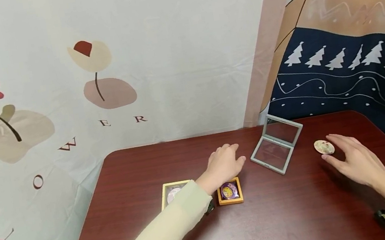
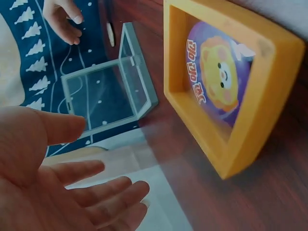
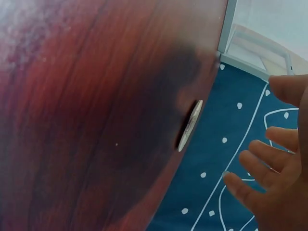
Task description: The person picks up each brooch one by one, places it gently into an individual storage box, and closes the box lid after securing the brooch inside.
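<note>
In the head view a grey hinged display frame (image 1: 272,153) with clear panels stands unfolded on the table, its lid tilted up. My left hand (image 1: 222,164) hovers just left of it, holding nothing. Its fingers look spread and relaxed in the left wrist view. To the right of the frame lies a round, pale badge (image 1: 324,147) with a small pattern. My right hand (image 1: 357,158) is beside that badge, thumb and fingers apart around its near side. In the right wrist view a gap shows between the fingers and the badge (image 3: 190,126).
Below my left wrist sits a small yellow-orange frame (image 1: 231,202) holding a purple round badge with a lion face. A pale yellow frame (image 1: 165,186) with a whitish round piece is partly hidden by my left sleeve. Printed cloth (image 1: 183,55) hangs behind the dark red table (image 1: 266,224).
</note>
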Demonstrator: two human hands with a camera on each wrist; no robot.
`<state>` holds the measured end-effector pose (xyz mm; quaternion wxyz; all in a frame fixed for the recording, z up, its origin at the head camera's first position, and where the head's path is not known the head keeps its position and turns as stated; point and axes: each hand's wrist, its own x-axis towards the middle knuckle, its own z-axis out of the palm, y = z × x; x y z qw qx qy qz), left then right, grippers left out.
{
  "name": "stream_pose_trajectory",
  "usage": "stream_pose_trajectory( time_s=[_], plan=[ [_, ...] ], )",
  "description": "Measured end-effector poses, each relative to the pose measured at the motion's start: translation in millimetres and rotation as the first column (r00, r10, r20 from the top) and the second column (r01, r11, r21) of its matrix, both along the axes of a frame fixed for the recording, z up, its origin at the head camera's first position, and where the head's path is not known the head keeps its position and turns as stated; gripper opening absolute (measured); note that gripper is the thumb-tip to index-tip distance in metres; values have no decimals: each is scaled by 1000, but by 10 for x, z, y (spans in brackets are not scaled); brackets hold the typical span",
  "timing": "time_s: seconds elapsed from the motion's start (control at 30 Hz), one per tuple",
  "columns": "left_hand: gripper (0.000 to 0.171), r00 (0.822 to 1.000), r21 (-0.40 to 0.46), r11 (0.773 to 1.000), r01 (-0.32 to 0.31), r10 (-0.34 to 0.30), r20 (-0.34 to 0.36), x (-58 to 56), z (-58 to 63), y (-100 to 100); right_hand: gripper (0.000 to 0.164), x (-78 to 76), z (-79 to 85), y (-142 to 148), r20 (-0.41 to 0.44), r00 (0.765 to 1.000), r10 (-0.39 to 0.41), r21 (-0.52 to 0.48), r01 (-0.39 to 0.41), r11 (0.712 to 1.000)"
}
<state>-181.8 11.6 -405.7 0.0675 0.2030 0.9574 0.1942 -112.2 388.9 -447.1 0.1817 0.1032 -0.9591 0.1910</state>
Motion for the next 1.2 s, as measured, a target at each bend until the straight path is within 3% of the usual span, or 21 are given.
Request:
stream_pose_trajectory(
  time_s=[0.2, 0.4, 0.77, 1.0, 1.2],
  plan=[
    [58, 999, -16, 1000, 7, -6, 41, -86, -108, 205, 70, -69, -19, 20, 99, 995, -14, 3, 14, 1000],
    [58, 998, -85, 996, -8, 14, 62, -140, -156, 392, 76, -158, -26, 54, 206, 978, -36, 35, 29, 999],
    [45, 993, -132, 990, -51, 65, 100, -265, -262, 576, 88, -359, -10, 106, 378, 922, -81, 137, 31, 990],
    [28, 991, -142, 989, -35, 53, 121, -296, -275, 665, 92, -436, -45, 174, 423, 896, -135, 188, 59, 980],
    [24, 985, -132, 990, -53, 74, 157, -342, -298, 716, 86, -496, -65, 210, 411, 902, -136, 201, 55, 978]
  ],
)
